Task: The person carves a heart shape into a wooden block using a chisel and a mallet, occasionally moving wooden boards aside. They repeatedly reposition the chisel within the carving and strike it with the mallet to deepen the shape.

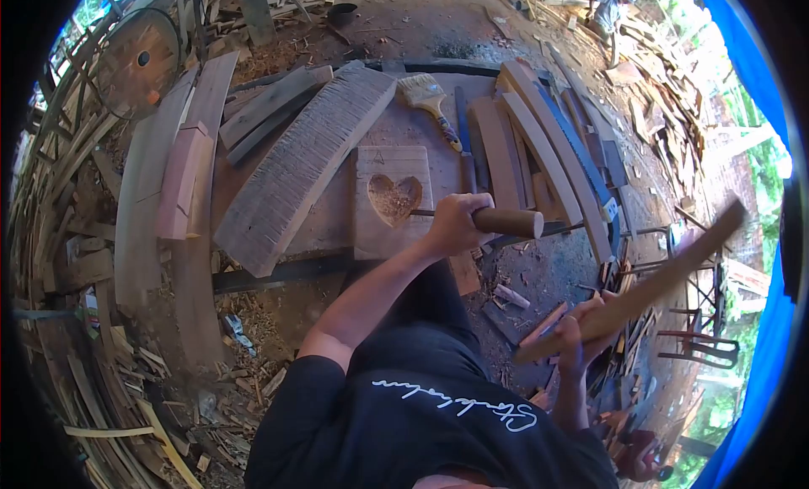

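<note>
A pale wooden board [368,229] lies on the bench with a heart-shaped hollow [394,200] carved in it, wood chips inside. My left hand [455,226] is closed around a chisel [511,223]; its thin blade reaches into the hollow's right side and its round wooden handle sticks out to the right. Off to the right, my right hand [580,330] grips a long wooden club [666,278], slightly blurred, its far end raised up and to the right, apart from the chisel handle. Above the board lies a paintbrush [431,105] with pale bristles.
A broad, rough plank [312,164] lies left of the board. Several wood strips [539,152] and a handsaw [573,147] lie to the right. A round fan [141,59] stands upper left. Scrap wood covers the ground; another person [608,17] is far off, upper right.
</note>
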The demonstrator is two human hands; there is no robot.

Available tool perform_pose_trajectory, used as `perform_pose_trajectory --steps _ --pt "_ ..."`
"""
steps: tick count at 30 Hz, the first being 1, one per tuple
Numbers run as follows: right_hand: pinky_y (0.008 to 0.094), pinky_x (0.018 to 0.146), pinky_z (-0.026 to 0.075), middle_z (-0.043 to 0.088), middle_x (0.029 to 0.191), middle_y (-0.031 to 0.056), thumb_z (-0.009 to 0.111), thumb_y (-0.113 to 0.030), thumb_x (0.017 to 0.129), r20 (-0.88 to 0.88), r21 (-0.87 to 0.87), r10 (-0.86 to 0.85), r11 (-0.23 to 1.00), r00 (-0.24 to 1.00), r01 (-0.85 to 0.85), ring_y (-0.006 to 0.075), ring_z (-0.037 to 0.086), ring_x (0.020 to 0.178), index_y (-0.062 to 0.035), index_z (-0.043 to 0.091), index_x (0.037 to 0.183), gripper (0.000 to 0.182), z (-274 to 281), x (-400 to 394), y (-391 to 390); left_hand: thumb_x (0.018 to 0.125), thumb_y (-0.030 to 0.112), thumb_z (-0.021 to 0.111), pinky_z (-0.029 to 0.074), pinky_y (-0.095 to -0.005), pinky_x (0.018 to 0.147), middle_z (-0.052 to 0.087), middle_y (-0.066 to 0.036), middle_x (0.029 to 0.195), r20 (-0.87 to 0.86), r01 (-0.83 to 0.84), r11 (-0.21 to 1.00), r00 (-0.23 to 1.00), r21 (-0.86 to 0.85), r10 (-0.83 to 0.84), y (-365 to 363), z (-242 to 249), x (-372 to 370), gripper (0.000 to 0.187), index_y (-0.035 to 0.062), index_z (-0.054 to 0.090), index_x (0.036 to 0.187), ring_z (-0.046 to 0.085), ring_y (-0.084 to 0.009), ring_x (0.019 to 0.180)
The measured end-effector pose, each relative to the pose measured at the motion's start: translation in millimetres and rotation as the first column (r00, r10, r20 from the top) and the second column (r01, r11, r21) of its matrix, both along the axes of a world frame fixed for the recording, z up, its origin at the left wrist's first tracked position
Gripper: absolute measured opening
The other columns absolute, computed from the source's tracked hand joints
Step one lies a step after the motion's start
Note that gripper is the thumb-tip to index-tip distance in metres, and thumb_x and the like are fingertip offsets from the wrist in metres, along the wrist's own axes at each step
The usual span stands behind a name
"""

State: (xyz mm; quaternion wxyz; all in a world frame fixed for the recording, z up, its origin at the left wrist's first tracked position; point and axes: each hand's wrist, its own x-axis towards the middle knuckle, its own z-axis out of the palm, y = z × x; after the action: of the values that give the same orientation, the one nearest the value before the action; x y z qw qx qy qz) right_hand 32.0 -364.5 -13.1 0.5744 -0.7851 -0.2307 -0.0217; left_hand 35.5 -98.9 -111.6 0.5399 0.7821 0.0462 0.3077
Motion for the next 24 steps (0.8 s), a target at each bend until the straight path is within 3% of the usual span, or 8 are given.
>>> perform_pose_trajectory --steps 3,5,6,13,15,16,18,24 --pt "0.0289 0.063 0.045 0.050 0.076 0.0046 0.071 -0.014 0.077 0.118 0.235 0.053 0.969 0.992 -0.080 0.0132 0.049 0.066 -0.0041 0.041 0.123 0.056 -35.7 3.5 -4.6 0.064 0.019 0.084 0.049 -0.0387 0.062 0.065 -0.013 0.070 0.006 -0.006 0.999 1.000 -0.035 0.006 2.0 1.3 2.6 0.028 0.0066 0.064 0.079 0.066 -0.0324 0.068" --pt "0.0259 0.060 0.043 0.049 0.076 0.0043 0.066 -0.011 0.079 0.038 -0.561 0.290 0.798 0.956 -0.220 0.0114 0.049 0.065 -0.0041 0.034 0.128 0.059 -63.0 5.4 -16.8 0.064 0.023 0.084 0.049 -0.0415 0.062 0.065 -0.013 0.070 0.006 -0.013 0.999 1.000 -0.052 0.013 2.0 -1.5 2.3 0.029 0.0079 0.064 0.078 0.066 -0.0345 0.070" --pt "0.0259 0.060 0.043 0.049 0.076 0.0043 0.066 -0.011 0.079 0.046 -0.560 0.298 0.798 0.954 -0.222 0.0114 0.049 0.065 -0.0041 0.034 0.128 0.059 -63.8 9.1 -22.7 0.064 0.023 0.084 0.049 -0.0415 0.062 0.065 -0.013 0.070 0.015 -0.009 1.000 1.000 -0.021 0.009 2.7 -2.6 3.9 0.029 0.0078 0.064 0.078 0.066 -0.0344 0.070" --pt "0.0270 0.058 0.043 0.052 0.078 0.0060 0.072 -0.015 0.077 0.025 0.410 0.057 0.910 0.998 -0.063 0.0144 0.050 0.061 -0.0041 0.041 0.120 0.054 -32.4 -0.2 -0.6 0.065 0.022 0.082 0.050 -0.0422 0.063 0.065 -0.013 0.070 0.030 -0.015 0.999 0.999 0.033 0.015 0.2 -1.6 1.3 0.026 0.0077 0.064 0.078 0.066 -0.0350 0.070" --pt "0.0272 0.059 0.045 0.052 0.080 0.0057 0.067 -0.009 0.077 0.244 -0.527 0.359 0.829 0.901 -0.188 0.0126 0.051 0.063 -0.0021 0.034 0.126 0.059 -77.8 5.7 -19.5 0.065 0.023 0.082 0.050 -0.0423 0.063 0.065 -0.013 0.070 0.012 -0.029 0.999 1.000 0.042 0.028 0.7 -2.7 3.6 0.027 0.0077 0.064 0.078 0.066 -0.0351 0.070" --pt "0.0272 0.059 0.045 0.052 0.080 0.0057 0.067 -0.009 0.077 0.246 -0.525 0.358 0.830 0.901 -0.187 0.0126 0.051 0.063 -0.0021 0.034 0.126 0.059 -78.0 2.4 -24.8 0.065 0.023 0.082 0.050 -0.0424 0.063 0.065 -0.014 0.070 -0.015 -0.031 0.998 0.999 0.050 0.032 0.1 -3.2 3.7 0.027 0.0078 0.065 0.078 0.066 -0.0353 0.070" --pt "0.0285 0.060 0.045 0.054 0.081 0.0063 0.068 -0.010 0.077 -0.081 -0.398 0.146 0.902 0.986 -0.167 0.0148 0.054 0.065 -0.0031 0.033 0.127 0.062 -67.0 8.6 -22.8 0.064 0.024 0.083 0.050 -0.0427 0.063 0.065 -0.014 0.070 0.009 -0.032 0.998 0.999 0.051 0.031 4.2 -1.2 6.6 0.028 0.0080 0.065 0.078 0.066 -0.0355 0.070" --pt "0.0303 0.061 0.044 0.053 0.081 0.0056 0.072 -0.014 0.077 0.121 0.369 0.077 0.922 0.990 -0.117 0.0141 0.053 0.068 -0.0059 0.041 0.120 0.054 -53.7 -3.0 0.3 0.064 0.025 0.083 0.050 -0.0441 0.063 0.064 -0.014 0.070 -0.001 -0.004 0.998 1.000 0.063 0.004 -2.9 -6.8 1.8 0.028 0.0088 0.064 0.078 0.066 -0.0365 0.071"
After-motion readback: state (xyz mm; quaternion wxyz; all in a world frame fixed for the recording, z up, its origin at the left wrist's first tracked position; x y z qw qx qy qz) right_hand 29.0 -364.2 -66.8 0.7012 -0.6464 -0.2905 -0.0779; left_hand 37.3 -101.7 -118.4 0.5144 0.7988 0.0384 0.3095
